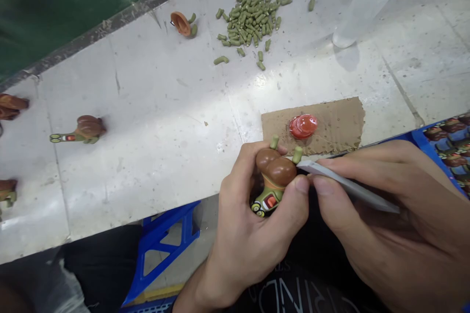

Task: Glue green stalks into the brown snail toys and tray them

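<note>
My left hand (253, 225) is closed around a small toy figure (276, 166) with a rounded brown body, a green face, an open red mouth and two green stubs on top. Between the thumb and fingers of my right hand (382, 205) is a flat, pale grey blade-like tool (348, 183). Its tip meets the figure near the base of the right-hand stub. Just beyond my hands lies a piece of brown cardboard (338, 127) carrying a glossy red blob (303, 126).
A heap of small green pieces (253, 19) lies farther back, near a brown cup-shaped part (181, 23). A translucent bottle (363, 7) stands at upper right. Another figure (86, 129) rests at left. A blue crate (433, 151) holds several figures at right.
</note>
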Available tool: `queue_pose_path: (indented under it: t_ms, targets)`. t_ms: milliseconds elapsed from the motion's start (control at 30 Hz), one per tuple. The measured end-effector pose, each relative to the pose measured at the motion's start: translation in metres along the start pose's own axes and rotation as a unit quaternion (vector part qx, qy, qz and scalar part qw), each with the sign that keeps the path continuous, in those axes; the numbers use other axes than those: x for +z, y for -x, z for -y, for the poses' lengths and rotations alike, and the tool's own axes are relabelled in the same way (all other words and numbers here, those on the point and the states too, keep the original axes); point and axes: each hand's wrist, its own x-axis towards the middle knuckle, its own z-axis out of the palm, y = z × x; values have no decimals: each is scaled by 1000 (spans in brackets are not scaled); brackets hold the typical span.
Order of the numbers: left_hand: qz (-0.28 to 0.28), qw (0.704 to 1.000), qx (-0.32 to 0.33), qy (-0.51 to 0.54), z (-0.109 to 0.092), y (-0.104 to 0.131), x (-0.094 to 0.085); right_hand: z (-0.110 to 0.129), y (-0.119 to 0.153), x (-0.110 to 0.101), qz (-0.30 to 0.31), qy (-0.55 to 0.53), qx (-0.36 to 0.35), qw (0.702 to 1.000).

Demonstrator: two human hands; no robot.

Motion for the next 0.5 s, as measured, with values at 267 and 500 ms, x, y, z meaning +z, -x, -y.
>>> queue_pose_path:
  t_ms: [267,500]
  targets:
    - [10,1000,16,-19,-1,-2,-2,-3,-5,-5,21,13,-34,999]
    - [22,999,-26,40,0,2,-7,-2,-1,-9,6,15,11,1000]
